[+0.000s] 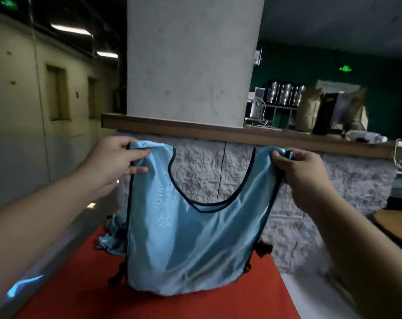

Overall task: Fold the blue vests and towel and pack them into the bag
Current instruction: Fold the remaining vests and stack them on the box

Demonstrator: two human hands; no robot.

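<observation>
Two hands up at chest height, one light-blue vest (190,245) stretched between them by its shoulder straps. Left hand (113,163) pinching the left strap, thumb on the near side, fingers curled round the top edge. Right hand (303,176) gripping the right strap, thumb on the near face, fingers wrapped behind the cloth. Vest hanging flat and open, dark piping along neck and armholes, scooped neckline sagging between the straps, lower hem down over a red tabletop (85,293). Shiny mesh cloth, a few vertical creases near the hem.

More blue cloth (112,240) bunched on the red tabletop, just left of the held vest and partly hidden behind it; whether another vest or the towel, cannot tell. Dark straps and buckles (263,248) poking out at both lower sides of the vest, seemingly of something dark behind it; most of it covered.

Beyond the tabletop, a rough white wall (310,192) topped by a wooden ledge (172,128), a broad concrete pillar (190,58) rising from it. On the ledge to the right, brown paper bags (309,109) and metal canisters (285,93) on a rack. Corridor with yellowish doors to the left, dim. Edge of a round wooden table (397,226) at far right.
</observation>
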